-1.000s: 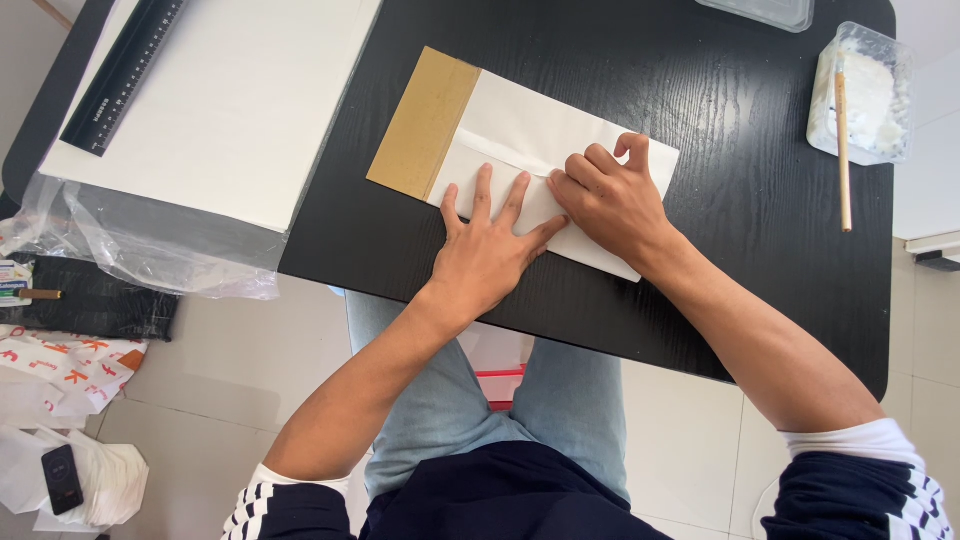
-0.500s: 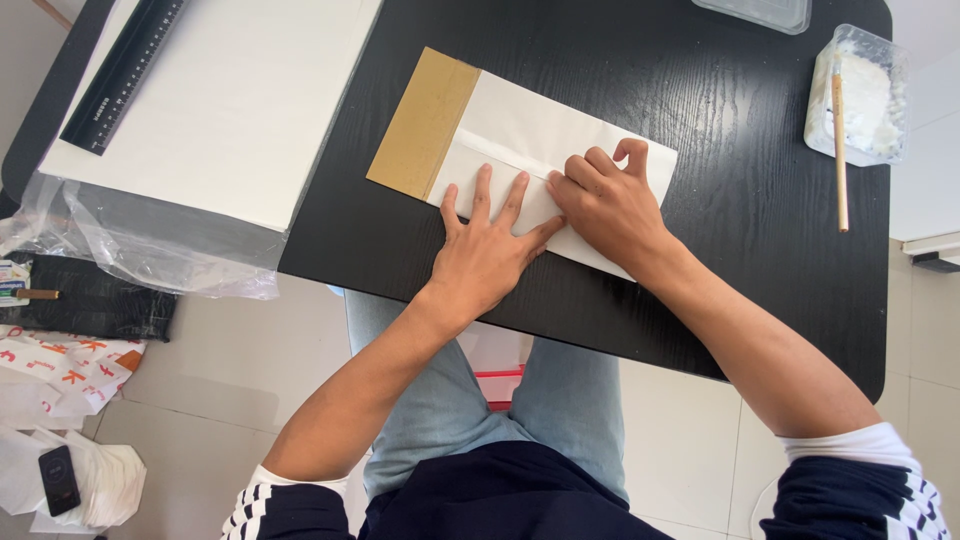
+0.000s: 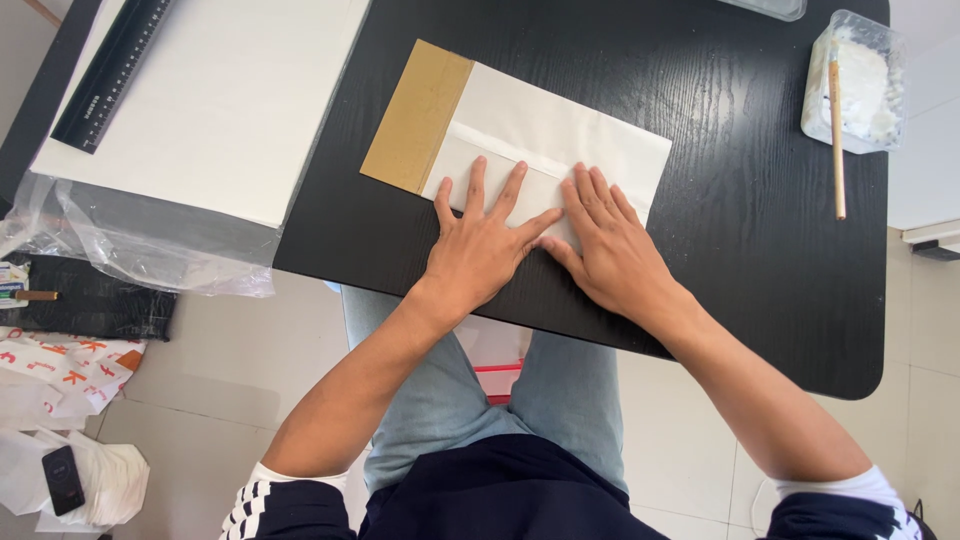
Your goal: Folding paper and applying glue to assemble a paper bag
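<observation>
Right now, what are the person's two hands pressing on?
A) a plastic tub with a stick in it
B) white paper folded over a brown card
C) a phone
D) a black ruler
B: the left hand and right hand lie flat, side by side, on the white paper that covers part of the brown card on the black table.

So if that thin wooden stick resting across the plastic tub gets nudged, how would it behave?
The stick looks thin and light, so probably easy to shift. It lies across the tub with one end overhanging onto the table, so a push could likely tip or roll it off.

Hands (image 3: 545, 245) hide white paper's (image 3: 560, 135) near edge.
</observation>
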